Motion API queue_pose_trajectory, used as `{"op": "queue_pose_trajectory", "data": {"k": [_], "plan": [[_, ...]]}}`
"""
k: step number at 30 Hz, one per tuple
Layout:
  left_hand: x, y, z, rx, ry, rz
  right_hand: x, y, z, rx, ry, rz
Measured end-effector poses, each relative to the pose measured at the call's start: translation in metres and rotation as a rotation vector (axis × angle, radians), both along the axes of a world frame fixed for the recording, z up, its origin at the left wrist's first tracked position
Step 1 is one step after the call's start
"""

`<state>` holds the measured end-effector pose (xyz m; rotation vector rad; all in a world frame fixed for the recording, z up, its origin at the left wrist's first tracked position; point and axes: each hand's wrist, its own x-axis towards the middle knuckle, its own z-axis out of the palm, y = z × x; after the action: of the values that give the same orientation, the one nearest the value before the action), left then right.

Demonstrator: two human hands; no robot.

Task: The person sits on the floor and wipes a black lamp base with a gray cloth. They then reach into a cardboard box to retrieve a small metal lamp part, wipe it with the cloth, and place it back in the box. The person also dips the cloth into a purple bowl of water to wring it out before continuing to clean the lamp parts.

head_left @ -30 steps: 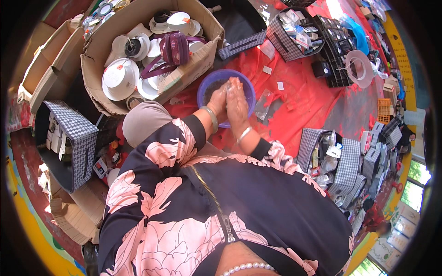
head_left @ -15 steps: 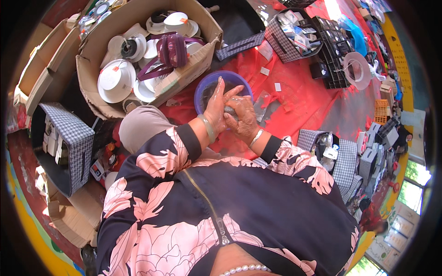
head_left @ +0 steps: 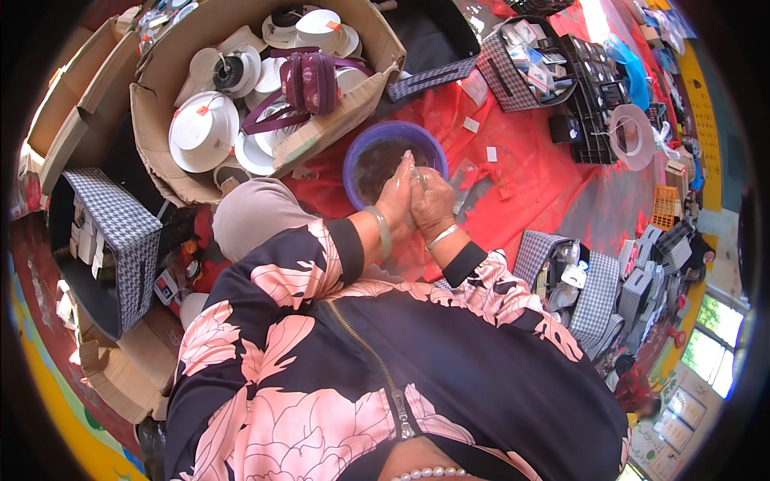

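Nearest the camera, at the lower centre of the frame, we see a dark garment with large pink flowers (head_left: 321,385), a zip running down its front, and a string of pearls at the bottom edge. Both forearms rise from it toward the middle of the frame.

Our left hand (head_left: 397,200) carries a pale bangle (head_left: 380,231) at the wrist; our right hand (head_left: 433,204) carries a thin silver bracelet (head_left: 442,236). The two hands are pressed together, fingers closed, and between them they pinch a small clear plastic piece (head_left: 411,164) that stands upright above the fingertips. We cannot tell what the piece is.

Directly behind the hands, just above centre, sits a purple basin (head_left: 361,152) with dark contents, resting on a red ground sheet (head_left: 529,176). The hands hover over its near rim.

At the upper left, a large cardboard box (head_left: 160,152) holds white round fittings (head_left: 200,132) and a maroon bag (head_left: 309,80). At the left edge stands a checked fabric box (head_left: 112,232). At the upper right, a checked tray (head_left: 521,64) holds small packets, and a white ring-shaped part (head_left: 634,136) lies beyond it.
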<state>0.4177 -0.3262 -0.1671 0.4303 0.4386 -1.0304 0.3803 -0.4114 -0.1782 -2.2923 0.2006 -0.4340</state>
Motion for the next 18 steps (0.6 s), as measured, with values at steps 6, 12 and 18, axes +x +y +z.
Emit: {"op": "queue_pose_trajectory", "data": {"k": [6, 12, 18], "plan": [[-0.005, -0.007, -0.017, 0.055, 0.104, 0.125, 0.007, 0.007, 0.003, 0.023, 0.176, -0.139], [-0.004, -0.005, -0.026, 0.319, -0.054, 0.147, 0.014, 0.014, -0.004, 0.094, 0.163, -0.174], [0.009, -0.014, -0.043, 0.414, -0.183, -0.043, 0.013, 0.012, -0.013, 0.727, 0.209, -0.358]]}}
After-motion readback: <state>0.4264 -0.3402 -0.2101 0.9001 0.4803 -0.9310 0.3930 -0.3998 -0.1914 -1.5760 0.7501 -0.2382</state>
